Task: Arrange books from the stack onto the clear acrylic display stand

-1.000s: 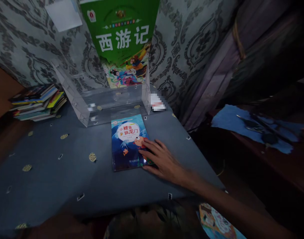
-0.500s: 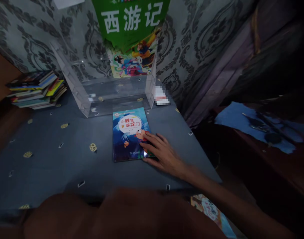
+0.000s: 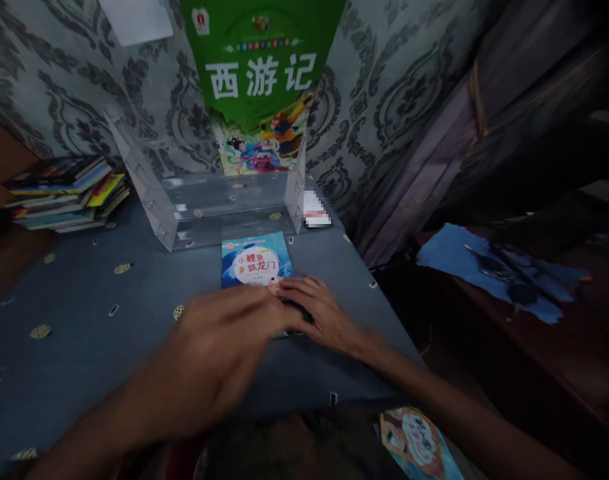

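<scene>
One blue book (image 3: 257,257) lies flat on the patterned surface (image 3: 84,347), and here's the right hand (image 3: 327,317) laid over its lower right edge, grip loose and unclenched! Over the book's lower part hangs the left hand (image 3: 229,340), blurred, its grip impossible to tell! Clear stand (image 3: 154,207) just behind the book, green book (image 3: 262,93) farther back, book stack (image 3: 64,193) well to its left

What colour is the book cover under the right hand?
The book cover is mostly blue where visible, showing best in the head view.
</scene>
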The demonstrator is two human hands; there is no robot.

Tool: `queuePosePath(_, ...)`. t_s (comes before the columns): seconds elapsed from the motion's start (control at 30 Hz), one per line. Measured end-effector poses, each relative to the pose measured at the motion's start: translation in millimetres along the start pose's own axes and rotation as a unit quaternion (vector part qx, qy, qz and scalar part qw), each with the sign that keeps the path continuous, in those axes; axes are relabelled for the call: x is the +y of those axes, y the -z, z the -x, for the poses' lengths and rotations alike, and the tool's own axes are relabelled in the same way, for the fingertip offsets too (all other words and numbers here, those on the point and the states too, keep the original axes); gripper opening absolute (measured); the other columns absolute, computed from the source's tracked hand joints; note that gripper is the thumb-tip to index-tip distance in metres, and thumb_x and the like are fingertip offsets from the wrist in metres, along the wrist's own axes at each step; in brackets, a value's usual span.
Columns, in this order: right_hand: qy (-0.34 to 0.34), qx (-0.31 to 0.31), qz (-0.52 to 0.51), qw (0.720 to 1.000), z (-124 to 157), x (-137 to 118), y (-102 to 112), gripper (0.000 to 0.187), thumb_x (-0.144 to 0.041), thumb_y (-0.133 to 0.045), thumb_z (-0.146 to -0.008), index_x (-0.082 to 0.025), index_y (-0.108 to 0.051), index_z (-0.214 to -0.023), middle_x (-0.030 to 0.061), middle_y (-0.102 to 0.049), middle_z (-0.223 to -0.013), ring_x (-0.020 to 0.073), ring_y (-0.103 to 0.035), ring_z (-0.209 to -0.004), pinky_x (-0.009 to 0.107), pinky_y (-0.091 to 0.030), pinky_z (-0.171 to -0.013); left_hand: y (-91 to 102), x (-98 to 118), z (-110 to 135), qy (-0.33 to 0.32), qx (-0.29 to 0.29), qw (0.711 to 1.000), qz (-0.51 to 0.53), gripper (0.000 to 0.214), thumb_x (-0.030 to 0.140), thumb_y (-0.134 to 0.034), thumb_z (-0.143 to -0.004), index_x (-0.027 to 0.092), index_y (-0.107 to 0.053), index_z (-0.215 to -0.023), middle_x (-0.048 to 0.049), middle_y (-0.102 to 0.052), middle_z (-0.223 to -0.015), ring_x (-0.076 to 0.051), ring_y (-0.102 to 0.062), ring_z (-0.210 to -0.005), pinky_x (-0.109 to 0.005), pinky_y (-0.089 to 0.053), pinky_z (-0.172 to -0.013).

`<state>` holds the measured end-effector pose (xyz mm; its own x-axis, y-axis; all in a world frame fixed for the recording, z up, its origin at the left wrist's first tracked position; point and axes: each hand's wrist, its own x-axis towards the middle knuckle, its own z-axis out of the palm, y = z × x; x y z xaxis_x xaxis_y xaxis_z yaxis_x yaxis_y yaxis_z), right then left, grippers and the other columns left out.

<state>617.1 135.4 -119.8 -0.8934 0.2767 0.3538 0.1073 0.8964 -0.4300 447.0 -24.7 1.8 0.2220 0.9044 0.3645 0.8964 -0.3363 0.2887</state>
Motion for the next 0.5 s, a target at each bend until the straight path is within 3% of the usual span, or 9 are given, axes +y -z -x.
queuePosePath(0.1,0.001,0.012,0.010,1.000,-37,8,-5,0.032,-0.032,-0.052,-0.100,-0.021,-0.065,-0.127,0.0135,-0.067,-0.131,0.0268,-0.058,-0.128,0.053,-0.040,-0.113,-35.7,-48,-22,0.091,-0.005,0.994,-0.054,0.031,0.010,-0.041,-0.098,0.019,-0.063,-0.118,-0.0085,-0.069,-0.112,-0.022,-0.065,-0.104,-0.037,-0.056,-0.090)
queuePosePath(0.2,-0.002,0.004,0.044,0.999,-75,19,-16,0.032,-0.026,-0.048,-0.100,-0.016,-0.065,-0.125,0.0167,-0.065,-0.134,0.0277,-0.056,-0.131,0.053,-0.039,-0.114,-79.2,-97,-32,0.160,0.000,0.975,-0.151,0.029,0.013,-0.040,-0.098,0.011,-0.059,-0.120,-0.0179,-0.064,-0.123,-0.029,-0.059,-0.115,-0.048,-0.050,-0.098)
queuePosePath(0.27,-0.022,-0.004,0.065,0.998,-92,28,-23,0.033,-0.027,-0.049,-0.100,-0.012,-0.065,-0.125,0.0206,-0.061,-0.137,0.0294,-0.053,-0.133,0.053,-0.038,-0.114,-98.2,-119,-33,0.175,0.014,0.969,-0.172,0.026,0.020,-0.042,-0.101,0.013,-0.059,-0.119,-0.0174,-0.063,-0.125,-0.028,-0.059,-0.116,-0.048,-0.048,-0.100)
queuePosePath(0.37,-0.062,0.000,0.076,0.995,-101,42,-28,0.037,-0.028,-0.050,-0.099,-0.012,-0.062,-0.130,0.0212,-0.059,-0.141,0.0298,-0.052,-0.135,0.056,-0.035,-0.116,-109.9,-134,-28,0.195,0.033,0.960,-0.199,0.027,0.022,-0.044,-0.100,0.012,-0.059,-0.121,-0.0190,-0.063,-0.128,-0.029,-0.057,-0.118,-0.051,-0.046,-0.102)
queuePosePath(0.5,-0.097,0.037,0.060,0.993,-94,56,-29,0.037,-0.024,-0.048,-0.097,-0.010,-0.063,-0.129,0.0197,-0.061,-0.139,0.0289,-0.054,-0.132,0.052,-0.039,-0.114,-112.9,-137,-23,0.189,0.057,0.955,-0.220,0.029,0.024,-0.045,-0.100,0.015,-0.058,-0.124,-0.0163,-0.064,-0.129,-0.029,-0.057,-0.118,-0.050,-0.046,-0.100)
